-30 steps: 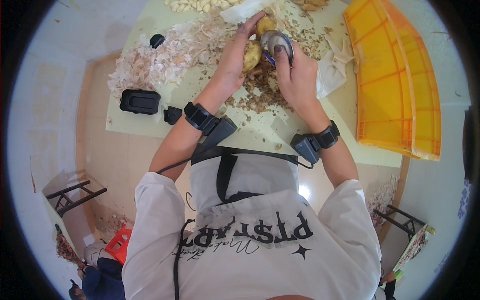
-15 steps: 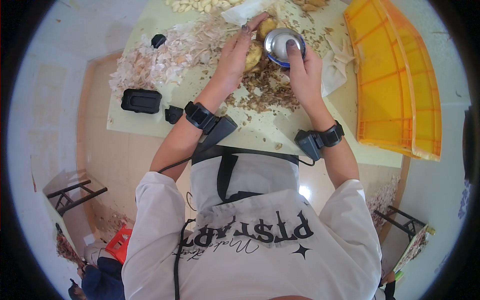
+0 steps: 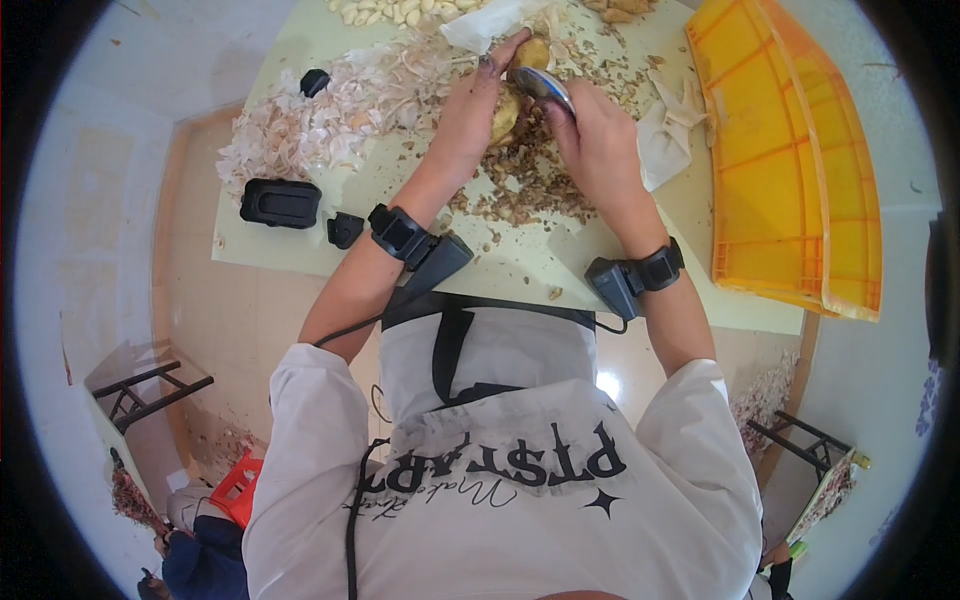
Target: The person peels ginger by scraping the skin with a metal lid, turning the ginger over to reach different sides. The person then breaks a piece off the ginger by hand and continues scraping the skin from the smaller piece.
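My left hand (image 3: 470, 118) is wrapped around a knobbly, yellowish root that looks like ginger (image 3: 506, 116). Part of the root is hidden behind the palm, and another lobe (image 3: 533, 52) shows beyond the fingertips. In my right hand (image 3: 597, 135) is a shallow round metal lid with a blue rim (image 3: 543, 88), tilted nearly edge-on. Its near edge meets or almost meets the root; exact contact is hidden. Brown peel scraps (image 3: 535, 180) lie scattered on the table beneath both hands.
A yellow plastic crate (image 3: 770, 170) stands at the table's right. Pale papery skins (image 3: 310, 135), a black case (image 3: 281, 203) and small black devices (image 3: 346, 230) lie left. Peeled garlic-like cloves (image 3: 405, 12) sit at the back. People are partly visible at the bottom corners.
My right hand has turned and shifted slightly left, bringing the lid from face-up to nearly edge-on beside the root. My left hand keeps its hold, almost in place.
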Available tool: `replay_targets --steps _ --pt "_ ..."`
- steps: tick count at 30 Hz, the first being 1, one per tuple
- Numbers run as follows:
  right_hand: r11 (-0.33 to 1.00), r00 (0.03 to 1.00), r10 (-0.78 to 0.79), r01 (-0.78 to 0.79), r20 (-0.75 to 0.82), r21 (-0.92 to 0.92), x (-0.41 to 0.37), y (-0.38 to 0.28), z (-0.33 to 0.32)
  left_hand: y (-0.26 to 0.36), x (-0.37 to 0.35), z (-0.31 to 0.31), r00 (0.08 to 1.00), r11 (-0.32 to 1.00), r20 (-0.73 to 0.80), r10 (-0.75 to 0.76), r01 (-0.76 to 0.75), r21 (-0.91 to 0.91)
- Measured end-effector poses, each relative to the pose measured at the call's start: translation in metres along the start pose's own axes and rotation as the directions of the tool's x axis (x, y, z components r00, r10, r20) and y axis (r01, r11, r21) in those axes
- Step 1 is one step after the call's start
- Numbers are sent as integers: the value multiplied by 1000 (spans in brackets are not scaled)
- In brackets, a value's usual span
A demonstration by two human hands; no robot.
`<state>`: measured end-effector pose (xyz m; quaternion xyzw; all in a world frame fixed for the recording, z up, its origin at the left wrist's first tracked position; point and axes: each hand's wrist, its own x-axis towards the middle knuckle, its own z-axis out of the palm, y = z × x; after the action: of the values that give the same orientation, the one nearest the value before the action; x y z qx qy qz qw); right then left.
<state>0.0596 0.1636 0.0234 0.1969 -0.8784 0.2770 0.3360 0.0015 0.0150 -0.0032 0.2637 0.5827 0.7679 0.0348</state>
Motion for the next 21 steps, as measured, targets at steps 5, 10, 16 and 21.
replay_targets --steps 5,10,16,21 --pt "983 987 160 -161 19 92 -1 -3 0 10 -3 1 998 967 59 34 -48 251" --pt "967 974 223 -225 32 118 3 -3 -1 2 -5 4 990 975 105 93 -112 194" --pt "992 992 124 -124 3 -9 -1 -2 -1 7 -3 4 997 980 25 74 -77 183" --pt "995 995 101 -101 17 -18 0 -3 0 8 -1 5 991 979 7 137 -136 149"
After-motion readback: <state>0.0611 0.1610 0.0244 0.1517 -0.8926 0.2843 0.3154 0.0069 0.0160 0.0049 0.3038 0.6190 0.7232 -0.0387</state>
